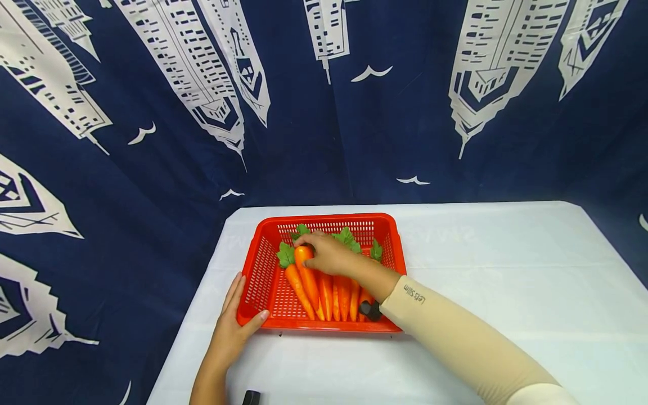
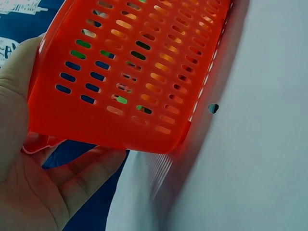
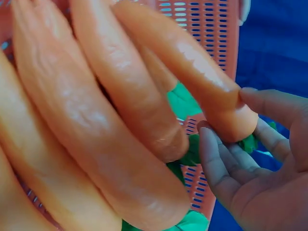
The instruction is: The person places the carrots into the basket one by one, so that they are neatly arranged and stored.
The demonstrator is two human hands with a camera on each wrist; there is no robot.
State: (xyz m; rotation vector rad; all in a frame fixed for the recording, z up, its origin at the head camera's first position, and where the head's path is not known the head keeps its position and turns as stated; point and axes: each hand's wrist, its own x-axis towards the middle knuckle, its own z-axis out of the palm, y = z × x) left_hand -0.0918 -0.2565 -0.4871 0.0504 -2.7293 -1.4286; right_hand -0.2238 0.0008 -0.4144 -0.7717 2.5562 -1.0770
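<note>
A red plastic basket [image 1: 259, 324] with slotted walls stands on the white table and holds a row of orange carrots [image 1: 344, 298] with green leafy tops. My right hand [image 1: 329, 254] reaches over the row and grips one carrot [image 1: 306, 275] by its thick leafy end. In the right wrist view, thumb and fingers close around that end of the carrot [image 3: 202, 72], beside the other carrots. At the basket's front left corner, my left hand [image 1: 235, 318] holds the rim, thumb on the front edge and fingers along the left side. The left wrist view shows the thumb and fingers at the basket corner [image 2: 96, 125].
The white table [image 1: 506, 270] extends to the right of the basket. Behind and left of it hangs a dark blue cloth [image 1: 354, 140] printed with white buildings. A small black object [image 1: 251, 397] shows at the bottom edge.
</note>
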